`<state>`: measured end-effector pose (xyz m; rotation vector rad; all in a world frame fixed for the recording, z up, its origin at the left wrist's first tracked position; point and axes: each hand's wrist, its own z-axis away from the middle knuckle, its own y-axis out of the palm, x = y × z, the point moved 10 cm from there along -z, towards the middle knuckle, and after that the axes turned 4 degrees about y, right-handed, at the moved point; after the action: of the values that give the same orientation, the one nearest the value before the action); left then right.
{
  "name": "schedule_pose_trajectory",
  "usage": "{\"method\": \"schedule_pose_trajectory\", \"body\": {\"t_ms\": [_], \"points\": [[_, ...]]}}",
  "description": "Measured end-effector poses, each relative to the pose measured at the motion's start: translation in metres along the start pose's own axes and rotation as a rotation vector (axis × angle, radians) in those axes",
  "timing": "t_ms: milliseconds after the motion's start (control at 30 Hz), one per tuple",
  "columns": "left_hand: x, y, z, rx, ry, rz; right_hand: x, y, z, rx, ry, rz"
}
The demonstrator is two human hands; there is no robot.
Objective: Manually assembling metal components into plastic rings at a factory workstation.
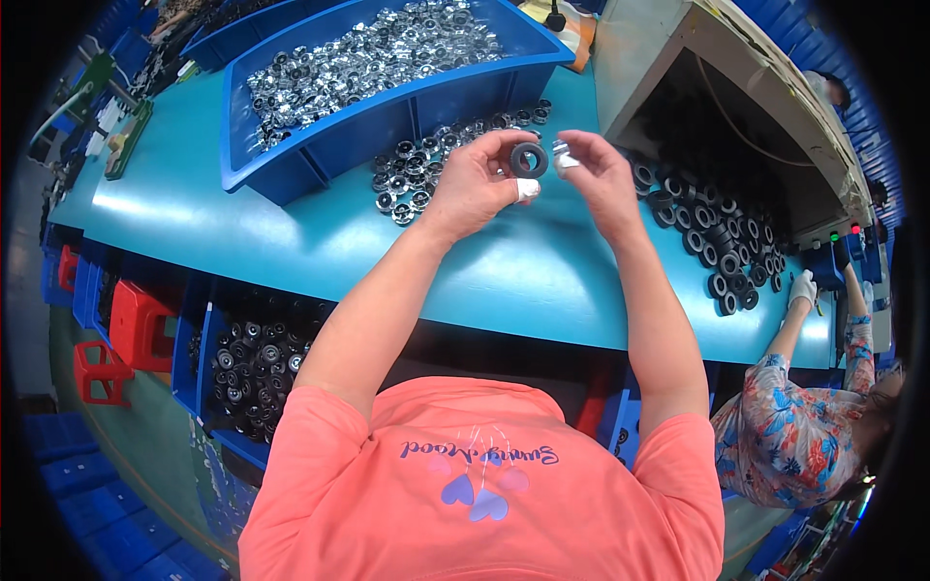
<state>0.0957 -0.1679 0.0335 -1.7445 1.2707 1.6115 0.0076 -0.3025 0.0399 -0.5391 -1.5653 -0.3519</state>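
My left hand (472, 189) pinches a black tyre-like ring (517, 155) between thumb and fingers, its hole turned toward me. A small shiny metal piece (560, 147) sits between the thumb and forefinger of my right hand (603, 184), just right of the ring and apart from it. White wrapping covers both thumb tips. Behind my left hand lie many loose shiny hubs (399, 176) with dark centres. To the right of my right hand, several more black rings (712, 218) are spread over the teal table (465, 271).
A large blue bin (387, 114) heaped with shiny hubs stands at the back. A box-like machine (651, 82) with a dark opening is at the right. Beyond the rings, a co-worker's gloved hand (802, 289) reaches in. Below left, another bin (215, 387) holds black wheels near red stools (139, 324).
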Motion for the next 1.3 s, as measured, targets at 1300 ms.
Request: {"method": "schedule_pose_trajectory", "body": {"t_ms": [1300], "points": [[-0.031,-0.007,0.008,-0.153,0.286,-0.636,-0.016,0.052,0.016,0.353,0.245,-0.388]]}}
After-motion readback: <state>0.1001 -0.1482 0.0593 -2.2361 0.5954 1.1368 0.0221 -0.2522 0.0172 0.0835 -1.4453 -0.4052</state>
